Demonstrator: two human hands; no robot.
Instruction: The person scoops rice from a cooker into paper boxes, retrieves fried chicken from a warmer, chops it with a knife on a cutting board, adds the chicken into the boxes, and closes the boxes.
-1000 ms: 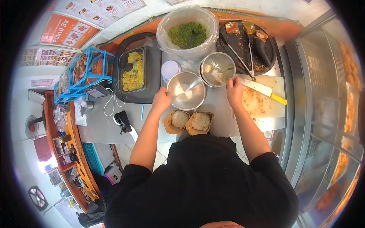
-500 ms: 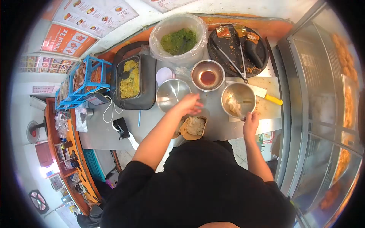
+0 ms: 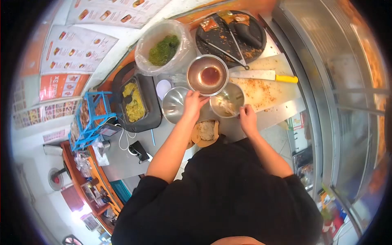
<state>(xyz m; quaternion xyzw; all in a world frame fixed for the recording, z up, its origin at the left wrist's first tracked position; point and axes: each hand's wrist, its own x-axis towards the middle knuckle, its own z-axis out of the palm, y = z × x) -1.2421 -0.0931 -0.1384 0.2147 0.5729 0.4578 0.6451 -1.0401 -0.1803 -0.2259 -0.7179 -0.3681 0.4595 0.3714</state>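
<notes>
My left hand (image 3: 194, 105) is closed on the near rim of a steel bowl with dark red sauce (image 3: 210, 76). That bowl overlaps the far edge of a second steel bowl (image 3: 240, 97), which holds pale, wet-looking food. My right hand (image 3: 248, 118) pinches the near right side of this second bowl; a pale utensil seems to lie in it, blurred. Left of them sits a shiny steel bowl (image 3: 173, 104), partly behind my left wrist. Close to my body stands an open paper box of white rice (image 3: 205, 131).
A yellow-handled knife (image 3: 286, 79) lies on the crumb-strewn cutting board (image 3: 261, 94). Tongs (image 3: 237, 45) rest on a round black tray (image 3: 200, 38). Behind are a plastic-lined tub of chopped greens (image 3: 163, 51) and a pan of yellow food (image 3: 135, 102). A glass cabinet (image 3: 339, 94) borders the right.
My left hand has moved from open air onto the sauce bowl and gripped it. The right-hand bowl has shifted left, off the cutting board, toward the sauce bowl. The view has turned.
</notes>
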